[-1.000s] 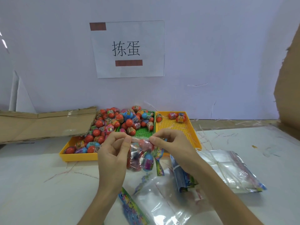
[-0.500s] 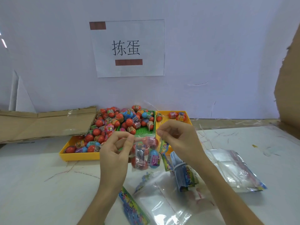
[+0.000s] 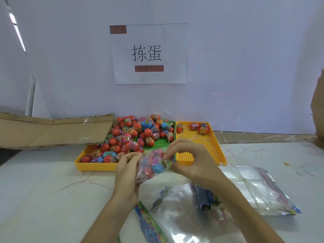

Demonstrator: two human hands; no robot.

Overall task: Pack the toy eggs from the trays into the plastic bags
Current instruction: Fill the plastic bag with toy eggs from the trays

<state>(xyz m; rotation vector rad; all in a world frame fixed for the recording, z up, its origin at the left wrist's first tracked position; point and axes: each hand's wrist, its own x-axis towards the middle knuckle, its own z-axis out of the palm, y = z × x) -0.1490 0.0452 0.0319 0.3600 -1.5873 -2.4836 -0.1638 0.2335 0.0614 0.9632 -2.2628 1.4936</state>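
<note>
Three trays sit mid-frame against the wall: a left yellow tray (image 3: 91, 165) and a green tray (image 3: 157, 144) heaped with toy eggs (image 3: 133, 134), and a right yellow tray (image 3: 206, 142) with three eggs at its far end. Flattened cardboard (image 3: 52, 130) lies left, a stack of clear bags (image 3: 254, 186) lower right. Just before the trays, my left hand (image 3: 126, 171) and right hand (image 3: 191, 163) pinch the filled plastic bag (image 3: 150, 165) from either side; blurred, its long axis tilts down-left.

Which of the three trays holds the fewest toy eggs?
The right-hand yellow tray: only three eggs sit at its far edge, the rest bare. The green middle tray and left yellow tray are heaped.
</note>
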